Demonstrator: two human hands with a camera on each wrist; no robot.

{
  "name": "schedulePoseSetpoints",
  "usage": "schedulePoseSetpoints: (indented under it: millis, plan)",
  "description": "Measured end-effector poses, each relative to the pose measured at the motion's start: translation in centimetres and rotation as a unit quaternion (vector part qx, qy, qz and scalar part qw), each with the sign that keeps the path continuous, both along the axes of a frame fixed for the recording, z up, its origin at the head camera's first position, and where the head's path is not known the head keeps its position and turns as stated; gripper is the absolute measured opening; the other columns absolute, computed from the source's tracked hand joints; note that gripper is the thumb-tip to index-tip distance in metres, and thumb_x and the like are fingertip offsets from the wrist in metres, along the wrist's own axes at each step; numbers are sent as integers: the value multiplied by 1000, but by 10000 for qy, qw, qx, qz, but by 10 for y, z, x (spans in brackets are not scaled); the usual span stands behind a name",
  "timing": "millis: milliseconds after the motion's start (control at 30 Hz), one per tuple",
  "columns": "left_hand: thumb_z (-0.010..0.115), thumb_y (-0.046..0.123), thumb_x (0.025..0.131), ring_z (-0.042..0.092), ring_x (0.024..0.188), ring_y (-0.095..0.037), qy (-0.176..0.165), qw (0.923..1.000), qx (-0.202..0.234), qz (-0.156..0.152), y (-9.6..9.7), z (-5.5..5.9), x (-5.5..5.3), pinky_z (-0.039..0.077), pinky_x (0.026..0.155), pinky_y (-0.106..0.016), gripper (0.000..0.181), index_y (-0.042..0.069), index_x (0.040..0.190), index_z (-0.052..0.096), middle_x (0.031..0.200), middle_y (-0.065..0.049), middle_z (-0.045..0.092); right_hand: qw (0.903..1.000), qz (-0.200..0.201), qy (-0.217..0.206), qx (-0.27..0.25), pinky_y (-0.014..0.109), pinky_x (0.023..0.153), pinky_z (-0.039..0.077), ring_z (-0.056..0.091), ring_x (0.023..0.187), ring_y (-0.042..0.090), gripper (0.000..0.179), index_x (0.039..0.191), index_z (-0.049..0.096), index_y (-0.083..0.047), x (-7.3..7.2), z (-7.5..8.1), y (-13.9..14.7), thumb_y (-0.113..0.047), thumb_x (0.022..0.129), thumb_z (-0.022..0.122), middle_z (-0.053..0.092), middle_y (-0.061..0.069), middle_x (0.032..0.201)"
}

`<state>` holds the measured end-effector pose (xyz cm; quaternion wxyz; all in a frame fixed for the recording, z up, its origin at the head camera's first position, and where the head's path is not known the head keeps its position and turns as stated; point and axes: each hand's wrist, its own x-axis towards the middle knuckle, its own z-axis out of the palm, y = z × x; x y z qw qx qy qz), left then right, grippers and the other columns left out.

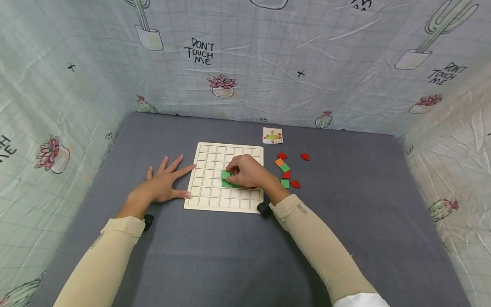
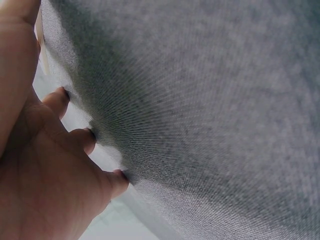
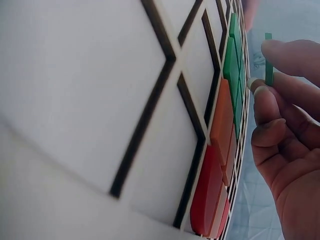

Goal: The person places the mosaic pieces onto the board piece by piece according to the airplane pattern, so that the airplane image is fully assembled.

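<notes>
A pale gridded board (image 1: 201,200) lies on the grey table. My left hand (image 1: 163,183) rests at its left side with fingers spread, the thumb and index fingertip at the board's edge; in the left wrist view, other fingertips (image 2: 117,182) touch the cloth. Over the middle of the board, my right hand (image 1: 249,170) pinches a thin green square tile (image 3: 269,76) between thumb and fingers, held upright and raised above the grid. Green tiles (image 3: 231,60), orange tiles (image 3: 221,112) and red rounded tiles (image 3: 204,192) sit in the grid cells below, partly covered by this hand in the head view.
Right of the board lie loose red tiles (image 1: 304,157), an orange tile (image 1: 278,162) and green tiles (image 1: 284,183). A small pattern card (image 1: 272,135) lies behind them. Printed fabric walls (image 1: 261,64) enclose the table at the back and sides.
</notes>
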<state>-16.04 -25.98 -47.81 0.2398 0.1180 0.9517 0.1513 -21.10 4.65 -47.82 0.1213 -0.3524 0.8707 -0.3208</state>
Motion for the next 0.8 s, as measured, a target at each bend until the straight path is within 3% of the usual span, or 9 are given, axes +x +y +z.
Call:
schedulePoseSetpoints:
  millis: [800]
  plan:
    - [71, 67, 87, -12, 160, -53, -11, 10000, 7, 12, 1, 1, 0, -2, 116, -84, 99, 39, 167, 20, 178, -10, -5, 9993, -292, -236, -8, 21, 70, 48, 61, 77, 12, 19, 106, 80, -7, -3, -5, -15, -18, 91, 81, 76, 7, 96]
